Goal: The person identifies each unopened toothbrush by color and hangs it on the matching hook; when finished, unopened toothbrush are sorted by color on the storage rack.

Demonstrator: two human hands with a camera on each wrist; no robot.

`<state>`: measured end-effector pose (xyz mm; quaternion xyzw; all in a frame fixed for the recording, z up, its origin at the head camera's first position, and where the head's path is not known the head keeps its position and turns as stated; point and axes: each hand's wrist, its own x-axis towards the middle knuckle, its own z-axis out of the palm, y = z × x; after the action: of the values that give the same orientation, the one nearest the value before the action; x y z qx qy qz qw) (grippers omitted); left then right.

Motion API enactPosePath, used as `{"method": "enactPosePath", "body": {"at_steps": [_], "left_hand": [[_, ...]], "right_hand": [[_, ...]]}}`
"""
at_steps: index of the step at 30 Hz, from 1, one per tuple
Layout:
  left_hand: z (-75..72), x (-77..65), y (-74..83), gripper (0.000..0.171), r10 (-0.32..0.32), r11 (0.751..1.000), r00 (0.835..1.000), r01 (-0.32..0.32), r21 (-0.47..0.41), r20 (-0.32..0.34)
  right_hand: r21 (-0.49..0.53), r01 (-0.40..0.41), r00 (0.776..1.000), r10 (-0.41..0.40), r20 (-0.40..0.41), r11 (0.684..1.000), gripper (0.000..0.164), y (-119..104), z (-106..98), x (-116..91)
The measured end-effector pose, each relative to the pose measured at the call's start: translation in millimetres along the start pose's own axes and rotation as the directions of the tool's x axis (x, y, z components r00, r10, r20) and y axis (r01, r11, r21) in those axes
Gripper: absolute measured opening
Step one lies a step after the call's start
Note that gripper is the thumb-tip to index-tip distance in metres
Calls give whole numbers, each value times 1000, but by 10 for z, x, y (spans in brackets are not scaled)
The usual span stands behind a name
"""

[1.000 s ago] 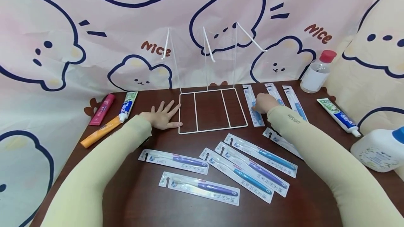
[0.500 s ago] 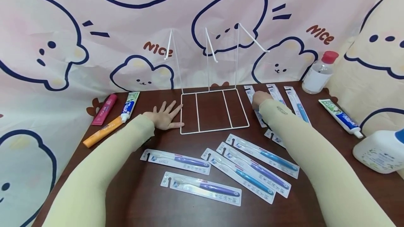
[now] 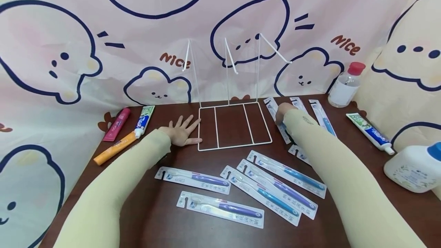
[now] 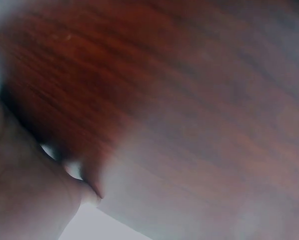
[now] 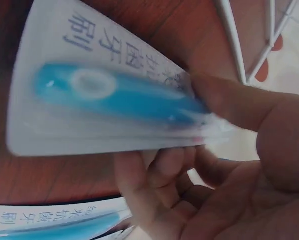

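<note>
My right hand [image 3: 284, 112] grips a packaged toothbrush [image 3: 271, 106] with a blue handle. In the right wrist view, the thumb lies on one side of the toothbrush pack [image 5: 124, 100] and curled fingers on the other. My left hand [image 3: 179, 133] lies spread on the table, thumb and fingertips touching the left side of a white wire rack [image 3: 235, 147]. Three arms stick out from the rack's top, with nothing hanging on them. The left wrist view is blurred: part of the left hand [image 4: 34, 185] and wood surface show.
Several packaged toothbrushes [image 3: 220, 209] lie in front of the rack, with more at its right [image 3: 322, 114]. Toothpaste tubes [image 3: 115, 148] sit at far left, another tube [image 3: 370, 133] at right. A red-capped bottle [image 3: 344, 87] and a white bottle [image 3: 413, 169] stand right.
My right hand has closed round the blue toothbrush pack and shifted it slightly. The left hand stays beside the rack. The head view has tilted a little.
</note>
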<state>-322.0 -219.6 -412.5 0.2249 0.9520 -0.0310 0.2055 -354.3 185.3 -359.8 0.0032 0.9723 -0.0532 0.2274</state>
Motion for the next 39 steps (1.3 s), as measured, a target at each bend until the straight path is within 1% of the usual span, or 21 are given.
{"method": "enactPosePath", "body": {"at_steps": [2, 5, 6, 8, 9, 11, 12, 13, 14, 16, 17, 18, 22, 25, 29, 32, 35, 39], "left_hand": [[8, 9, 6, 97, -6, 1000, 1000, 6, -4, 25], [8, 38, 6, 97, -25, 1000, 998, 25, -1, 51], [2, 48, 7, 97, -33, 999, 998, 33, 1, 57], [-7, 64, 5, 97, -55, 998, 996, 54, 15, 67], [-17, 56, 12, 97, -55, 998, 996, 54, 14, 65], [-29, 37, 21, 97, -53, 998, 996, 52, 20, 65], [-34, 23, 28, 97, -52, 998, 996, 51, 22, 66], [-35, 10, 34, 96, -49, 999, 997, 48, 25, 67], [-34, -4, 41, 96, -43, 999, 997, 41, 26, 67], [-27, -22, 49, 95, -35, 999, 997, 33, 30, 70], [-22, -26, 52, 94, -36, 999, 997, 34, 30, 72], [-21, -29, 51, 95, -36, 999, 997, 35, 26, 69], [-15, 0, 20, 97, -49, 998, 997, 47, 35, 54], [-9, 42, -10, 99, -62, 997, 996, 59, 40, 56], [-12, 46, -10, 99, -59, 998, 996, 57, 29, 59], [-36, 16, 20, 97, -44, 999, 998, 44, 17, 47], [-44, 4, 46, 95, -40, 999, 999, 40, 22, 34], [-48, -13, 86, 95, -33, 999, 999, 32, 20, 22]], "right_hand": [[92, -8, 1000, 10, -16, 996, 44, 62, 8, -54], [178, 33, 997, -20, -75, 983, 41, 191, -51, -194], [227, 51, 996, -32, -88, 973, 40, 248, -83, -241], [337, 91, 993, -59, -104, 937, 41, 362, -162, -344], [388, 118, 990, -76, -122, 914, 41, 421, -198, -400], [492, 170, 982, -102, -161, 854, 43, 525, -254, -535], [519, 195, 976, -115, -183, 832, 44, 570, -275, -612], [522, 232, 967, -136, -216, 821, 45, 609, -290, -701], [514, 266, 956, -156, -247, 816, 47, 645, -297, -799], [478, 318, 934, -186, -304, 819, 50, 692, -300, -1011], [459, 334, 925, -194, -326, 823, 50, 704, -298, -1117], [451, 349, 917, -202, -343, 821, 53, 708, -295, -1224], [431, 406, 878, -214, -428, 806, 66, 637, -278, -1562], [428, 454, 845, -224, -486, 782, 67, 515, -263, -1721], [429, 512, 807, -245, -538, 745, 61, 329, -259, -1829], [423, 531, 791, -250, -559, 735, 59, 220, -274, -1823], [424, 535, 788, -251, -562, 731, 58, 154, -276, -1768], [446, 536, 795, -250, -553, 717, 60, 130, -244, -1689]]}}
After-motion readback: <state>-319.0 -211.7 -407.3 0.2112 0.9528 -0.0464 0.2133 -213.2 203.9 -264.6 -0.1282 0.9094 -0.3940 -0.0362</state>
